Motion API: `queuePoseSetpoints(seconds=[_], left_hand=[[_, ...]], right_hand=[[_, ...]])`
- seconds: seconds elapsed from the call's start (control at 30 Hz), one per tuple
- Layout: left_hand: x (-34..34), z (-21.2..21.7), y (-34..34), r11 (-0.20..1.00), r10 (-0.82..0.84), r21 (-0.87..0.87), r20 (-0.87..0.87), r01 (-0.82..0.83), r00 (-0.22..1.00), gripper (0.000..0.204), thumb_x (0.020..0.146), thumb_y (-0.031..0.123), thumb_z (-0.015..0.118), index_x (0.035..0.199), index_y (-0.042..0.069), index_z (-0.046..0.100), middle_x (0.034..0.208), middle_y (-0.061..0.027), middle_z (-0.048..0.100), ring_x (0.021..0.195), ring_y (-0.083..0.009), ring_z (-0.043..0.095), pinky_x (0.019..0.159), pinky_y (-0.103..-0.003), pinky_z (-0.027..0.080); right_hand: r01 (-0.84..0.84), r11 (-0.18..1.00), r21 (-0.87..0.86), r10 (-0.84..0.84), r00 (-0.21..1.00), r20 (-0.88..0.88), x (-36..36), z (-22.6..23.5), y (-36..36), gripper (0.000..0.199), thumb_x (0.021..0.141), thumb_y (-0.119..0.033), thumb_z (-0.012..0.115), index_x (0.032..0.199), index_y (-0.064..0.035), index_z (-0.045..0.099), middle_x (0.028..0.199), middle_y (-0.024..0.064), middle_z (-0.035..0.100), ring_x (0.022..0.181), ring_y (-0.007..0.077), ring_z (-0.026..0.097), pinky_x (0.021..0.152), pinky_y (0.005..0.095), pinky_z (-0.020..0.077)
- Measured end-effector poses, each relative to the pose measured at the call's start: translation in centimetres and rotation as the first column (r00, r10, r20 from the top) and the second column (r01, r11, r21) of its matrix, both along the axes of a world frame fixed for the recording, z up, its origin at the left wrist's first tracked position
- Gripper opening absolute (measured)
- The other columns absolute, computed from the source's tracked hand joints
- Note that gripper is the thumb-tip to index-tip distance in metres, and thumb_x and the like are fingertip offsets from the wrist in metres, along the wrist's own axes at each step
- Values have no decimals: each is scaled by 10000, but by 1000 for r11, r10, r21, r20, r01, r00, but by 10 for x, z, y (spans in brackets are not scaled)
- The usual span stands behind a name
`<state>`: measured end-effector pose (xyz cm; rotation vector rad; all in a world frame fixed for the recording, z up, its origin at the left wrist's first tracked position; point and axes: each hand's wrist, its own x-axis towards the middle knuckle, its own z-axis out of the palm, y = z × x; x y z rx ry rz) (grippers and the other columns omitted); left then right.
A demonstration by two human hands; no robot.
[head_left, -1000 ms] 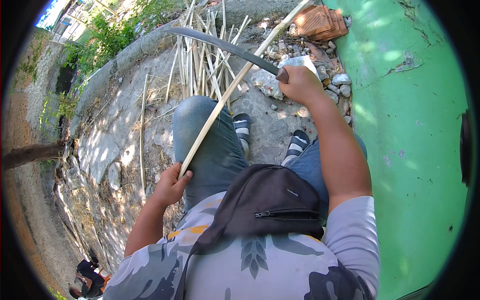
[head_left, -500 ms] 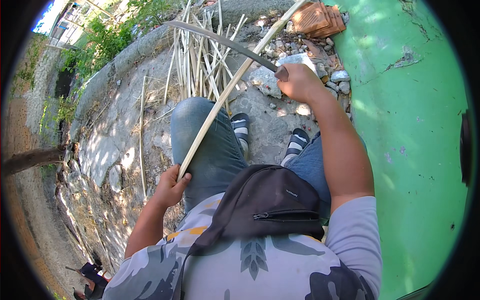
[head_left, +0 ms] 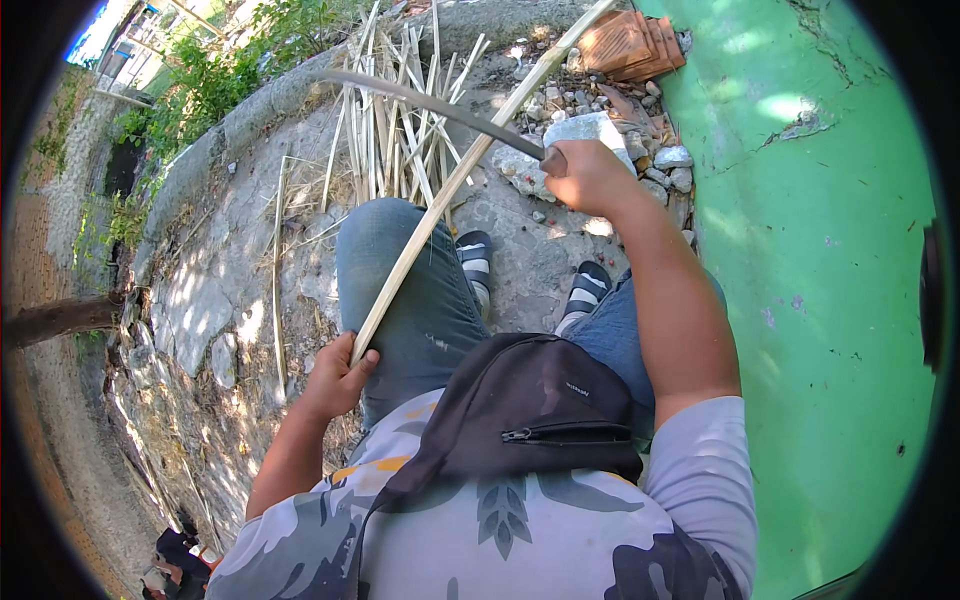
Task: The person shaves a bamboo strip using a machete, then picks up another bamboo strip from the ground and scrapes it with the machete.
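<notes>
My left hand (head_left: 338, 375) is closed round the near end of a long pale split bamboo strip (head_left: 425, 228). The strip slants up across my left knee toward the far right, past the pile of roof tiles. In my right hand (head_left: 590, 177) is the brown handle of a machete (head_left: 445, 108) with a long, slightly curved blade. The blade points to the far left and crosses the strip beyond my knee; whether its edge touches the strip I cannot tell.
Several pale strips (head_left: 395, 130) lie in a heap beyond my left knee. One thin strip (head_left: 280, 280) lies on the ground at left. Stones (head_left: 590, 130) and orange roof tiles (head_left: 632, 45) sit at the far right, beside a green painted floor (head_left: 820, 330). A low concrete kerb (head_left: 230, 125) runs behind.
My right hand and the machete have shifted slightly left and nearer, with the blade now lower across the strip. My left hand keeps its hold. The whole view has shifted slightly.
</notes>
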<state>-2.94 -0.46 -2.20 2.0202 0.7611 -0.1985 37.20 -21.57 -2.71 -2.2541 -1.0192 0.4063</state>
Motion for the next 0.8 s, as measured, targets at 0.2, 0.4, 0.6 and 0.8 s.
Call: queuePoseSetpoints(seconds=[0.2, 0.4, 0.6, 0.8], left_hand=[[-5, -11, 3, 994, 48, -99, 42, -44, 998, 334, 989, 279, 691, 857, 29, 513, 671, -16, 465, 657, -121, 400, 584, -339, 383], [3, 2, -7, 999, -4, 39, 36, 3, 999, 336, 986, 278, 694, 856, 21, 521, 664, -35, 482, 654, -125, 408, 578, -340, 383], [-4, -9, -1, 999, -15, 53, 101, 10, 995, 344, 986, 287, 692, 855, 17, 522, 658, -43, 480, 654, -128, 413, 582, -336, 389], [6, 5, -9, 992, -14, 125, 32, 10, 999, 319, 969, 256, 705, 856, 7, 540, 665, -89, 533, 631, -164, 459, 588, -360, 410]], right_hand=[[-26, 998, -59, 37, 981, 191, 3, -3, 3, 170, 851, -234, 671, 864, -67, 699, 798, 206, 690, 790, 423, 673, 709, 481, 534], [149, 989, 23, -149, 989, 15, 24, -26, -9, 216, 836, -232, 682, 997, -97, 734, 933, 181, 737, 901, 371, 708, 791, 454, 552], [-81, 997, -10, 82, 986, 146, -3, 0, 5, 153, 822, -211, 699, 916, -90, 692, 845, 194, 693, 863, 409, 674, 748, 473, 536], [228, 969, -94, -227, 974, 20, 22, -15, -6, 211, 846, -239, 682, 1009, -110, 722, 998, 155, 740, 990, 335, 706, 864, 441, 553]])
